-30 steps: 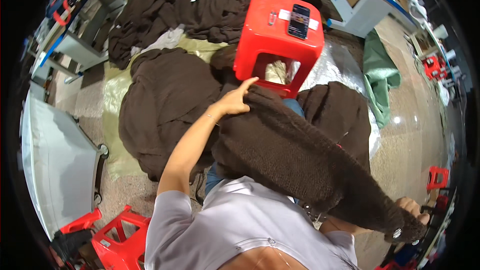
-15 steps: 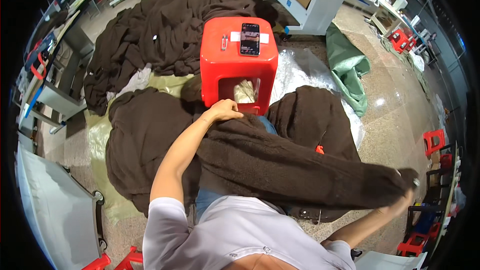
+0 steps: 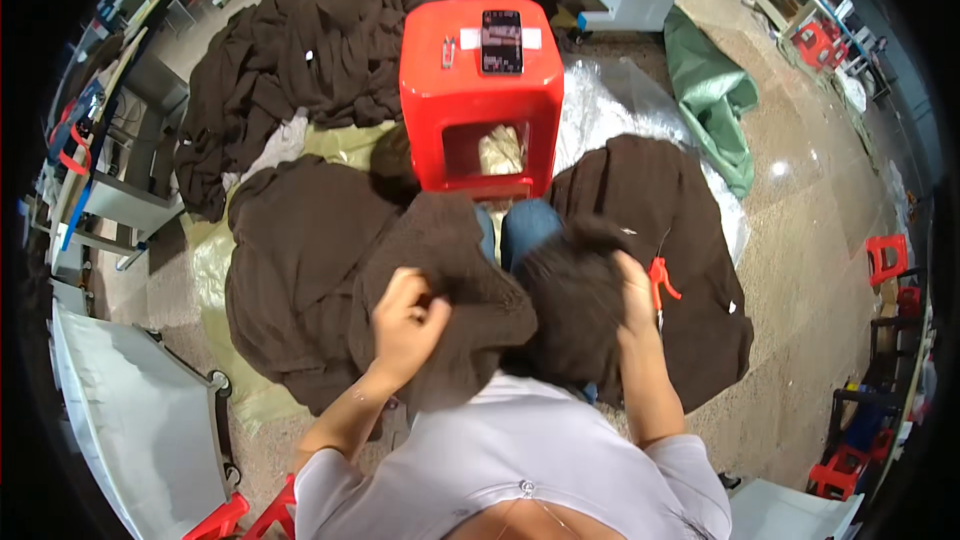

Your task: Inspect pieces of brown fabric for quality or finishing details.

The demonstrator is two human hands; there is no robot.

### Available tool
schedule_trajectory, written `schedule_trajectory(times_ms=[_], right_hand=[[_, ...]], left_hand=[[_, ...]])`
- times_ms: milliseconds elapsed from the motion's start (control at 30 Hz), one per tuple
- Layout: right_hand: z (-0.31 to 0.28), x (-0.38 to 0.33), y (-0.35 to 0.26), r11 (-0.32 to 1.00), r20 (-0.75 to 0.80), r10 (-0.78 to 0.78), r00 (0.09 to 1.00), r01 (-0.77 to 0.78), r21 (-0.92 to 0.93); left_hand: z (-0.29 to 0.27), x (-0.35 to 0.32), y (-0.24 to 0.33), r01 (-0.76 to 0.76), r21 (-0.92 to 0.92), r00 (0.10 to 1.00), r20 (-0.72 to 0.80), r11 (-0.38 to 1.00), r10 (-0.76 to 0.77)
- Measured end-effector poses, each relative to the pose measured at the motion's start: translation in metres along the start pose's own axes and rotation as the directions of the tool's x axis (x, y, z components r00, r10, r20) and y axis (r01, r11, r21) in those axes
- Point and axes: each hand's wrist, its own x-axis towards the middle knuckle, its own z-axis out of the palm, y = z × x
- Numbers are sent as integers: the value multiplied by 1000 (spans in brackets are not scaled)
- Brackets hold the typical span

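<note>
Fingers (image 3: pixel 402 285) of left hand (image 3: pixel 402 335) bent over brown fleece cloth (image 3: pixel 475 335), near side of red stool (image 3: pixel 480 100)

Left hand: positioned on the near side of the stool, somewhat to its left. Fingers are curled, with the thumb bent toward them, directly over the cloth. Whether they pinch a fold cannot be told from this view.

Right hand (image 3: pixel 638 310): positioned on the near side of the stool, to its right. Fingers run lengthwise against the outer edge of the cloth, tips partly lost in the pile. Cannot tell whether they are clamped on it; the cloth is blurred there.

Cloth: gathered in two lobes on the near side of the stool, over the person's lap. Denim-clad knees (image 3: pixel 530 225) show between the lobes, just before the stool. Any join between the lobes is hidden.

Stool: upright. Its seat carries a dark phone (image 3: pixel 502 45) with lit screen, a white slip (image 3: pixel 531 38) partly under the phone, and a small clear-and-red item (image 3: pixel 448 52) left of both.

Surroundings: one brown heap (image 3: pixel 290 290) lies left of the stool and nearer the person; another brown heap (image 3: pixel 700 350) lies to its right, bearing a red-handled tool (image 3: pixel 660 283). A larger brown pile (image 3: pixel 300 40) spreads behind the stool, mainly leftward. Green sheeting (image 3: pixel 708 90) lies right of the stool.
</note>
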Motion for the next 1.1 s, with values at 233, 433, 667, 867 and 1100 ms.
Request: schedule_trajectory(times_ms=[233,433,667,867,1100], right_hand=[[-36,27,51,59,329,-409,851,384,-921],[-34,83,51,406,223,-305,926,338,-849],[6,95,36,210,413,-173,894,443,-872],[16,96,40,70,422,-111,900,430,-900],[36,77,36,-193,398,-160,903,367,-910]], left_hand=[[52,3,-64,-82,10,988,129,997,80],[63,55,-59,145,-335,958,281,931,-49],[34,74,-46,126,-5,894,434,992,-111],[10,66,-88,485,-215,797,507,848,-327],[-1,60,-91,382,300,684,544,874,-486]])
